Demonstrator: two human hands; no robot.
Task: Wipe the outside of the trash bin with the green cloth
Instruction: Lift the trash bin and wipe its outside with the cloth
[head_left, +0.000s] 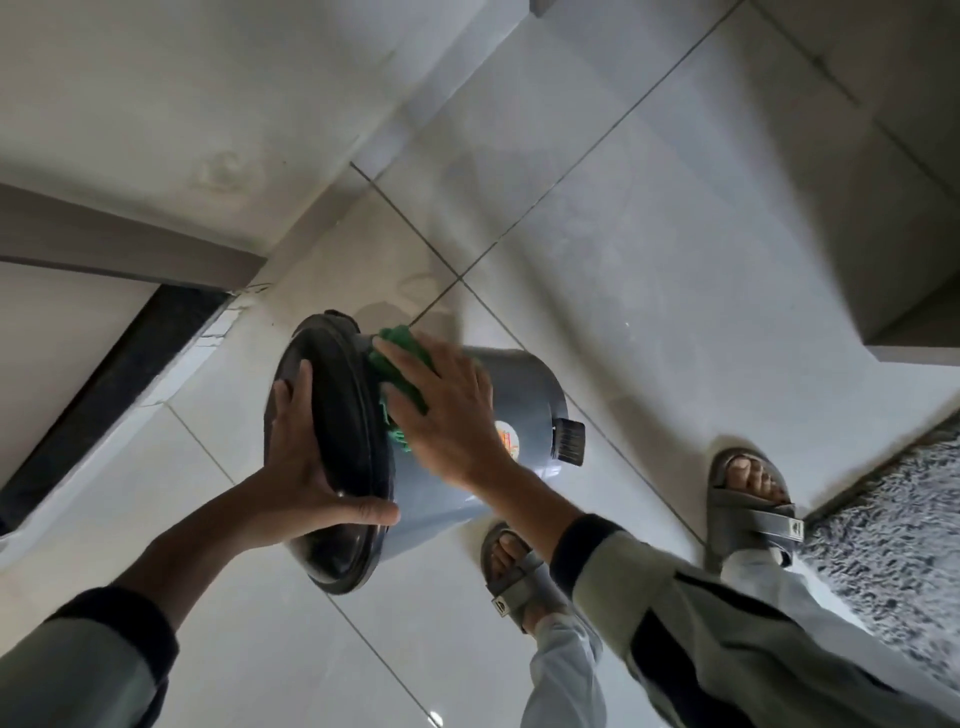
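A grey-blue trash bin (519, 395) with a black lid (337, 441) is tilted over the tiled floor, its lid facing me. My left hand (306, 467) grips the lid's rim, fingers spread on the top and thumb under the edge. My right hand (447, 410) lies flat on the bin's upper side wall, pressing the green cloth (402, 364) against it just below the lid. Most of the cloth is hidden under my palm. A black pedal (570, 441) sticks out near the bin's base, next to a coloured sticker (508, 439).
Both my feet in grey sandals (748, 499) stand on the glossy floor tiles (649, 260) right of the bin. A shaggy grey rug (893, 545) lies at the far right. A white wall (156, 104) and a dark threshold strip (119, 374) run along the left.
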